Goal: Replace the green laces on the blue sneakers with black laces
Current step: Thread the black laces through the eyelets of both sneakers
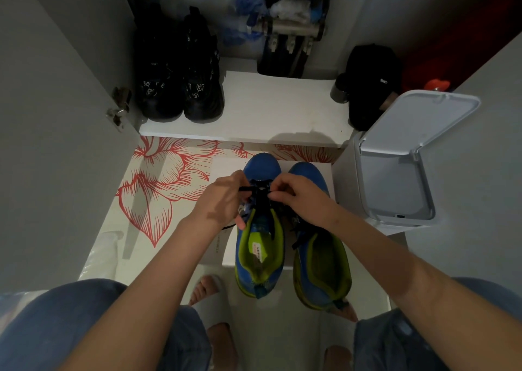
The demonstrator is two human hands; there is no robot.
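Head view: my L hand + R hand both pinch black lace at toe eyelets of blue sneaker, 9 o'clock of other sneaker. Relacing, looks early. Next: cross ends, feed next eyelets.

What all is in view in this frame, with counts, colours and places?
blue sneakers: 2, blue with lime lining, side by side on the white box
white box: 1, white, under the sneakers
black lace: 1, black, across left sneaker's eyelets
black shoes: 2, black, shelf left
black cap: 1, black, shelf right
bin: 1, white, lid open, right
floral sheet: 1, red on cream, floor left
left hand: pinches black lace
right hand: pinches black lace
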